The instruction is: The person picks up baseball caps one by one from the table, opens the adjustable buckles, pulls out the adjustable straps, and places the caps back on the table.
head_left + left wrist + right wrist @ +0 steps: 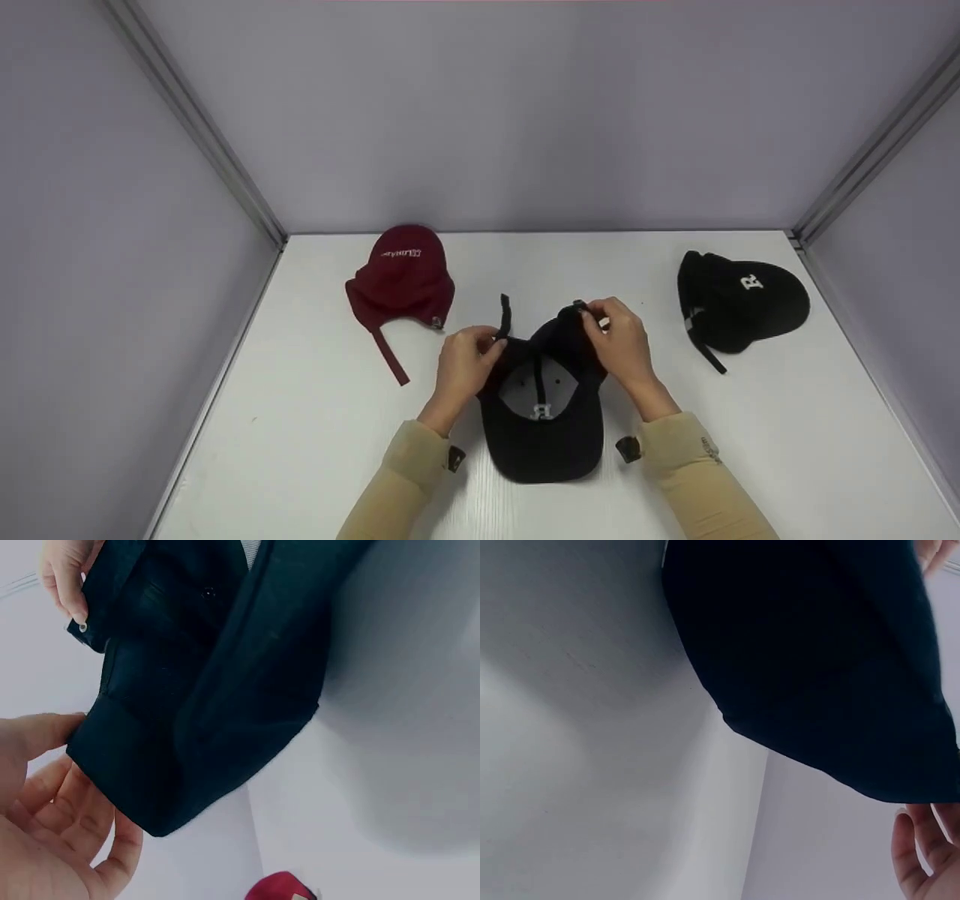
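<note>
A black baseball cap (541,454) is held between the two hands, its brim toward the person and its hollow inside facing up. At the back left edge, the left hand (466,364) pinches the cap beside its loose strap (505,315), which sticks up. My right hand (621,341) pinches the back right edge, near a small buckle (579,304). In the left wrist view, thumb and fingers grip a corner of the dark fabric (142,757). The right wrist view has the cap's side (802,675) covering part of the right hand (930,855).
On the white table (315,450), a dark red cap (405,277) lies at the back left with its strap hanging out. Another black cap (750,300) with a white letter lies at the right. Grey panels (480,112) enclose the table's back and sides.
</note>
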`<state>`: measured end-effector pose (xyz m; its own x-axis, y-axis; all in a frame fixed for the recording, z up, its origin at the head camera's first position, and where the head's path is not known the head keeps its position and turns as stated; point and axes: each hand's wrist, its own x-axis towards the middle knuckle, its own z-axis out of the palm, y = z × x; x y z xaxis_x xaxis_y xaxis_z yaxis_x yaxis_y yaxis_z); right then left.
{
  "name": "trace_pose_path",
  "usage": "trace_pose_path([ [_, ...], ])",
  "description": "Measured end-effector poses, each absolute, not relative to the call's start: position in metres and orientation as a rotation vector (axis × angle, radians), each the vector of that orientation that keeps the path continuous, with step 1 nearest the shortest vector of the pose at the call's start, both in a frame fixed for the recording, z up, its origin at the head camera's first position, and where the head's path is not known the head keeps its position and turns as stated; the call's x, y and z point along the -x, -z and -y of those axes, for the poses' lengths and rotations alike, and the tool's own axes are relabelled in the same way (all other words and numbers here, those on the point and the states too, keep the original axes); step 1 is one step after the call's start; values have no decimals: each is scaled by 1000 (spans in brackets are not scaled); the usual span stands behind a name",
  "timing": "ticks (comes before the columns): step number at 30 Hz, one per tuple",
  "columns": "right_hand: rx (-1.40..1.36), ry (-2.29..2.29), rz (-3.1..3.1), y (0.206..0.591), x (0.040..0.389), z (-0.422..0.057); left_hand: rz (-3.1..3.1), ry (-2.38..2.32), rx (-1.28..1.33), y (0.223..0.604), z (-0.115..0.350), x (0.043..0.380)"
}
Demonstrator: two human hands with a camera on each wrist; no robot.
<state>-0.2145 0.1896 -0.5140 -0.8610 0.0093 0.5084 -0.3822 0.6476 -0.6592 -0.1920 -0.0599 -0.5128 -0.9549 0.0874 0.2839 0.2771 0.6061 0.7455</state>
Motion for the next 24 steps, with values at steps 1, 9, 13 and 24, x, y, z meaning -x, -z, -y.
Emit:
trace_pose_path([
  [1,-294,-1127,2398,514,214,-190,2611,1275,273,513,61,193],
  [9,-270,-1246,2513,511,207,-198,2484,1361,166,519,64,201],
  [13,-244,-1290,2589,510,200,-203,2460,1374,117,519,65,202],
  [24,-275,-1395,2787,509,181,-227,2537,1365,41,517,64,206],
])
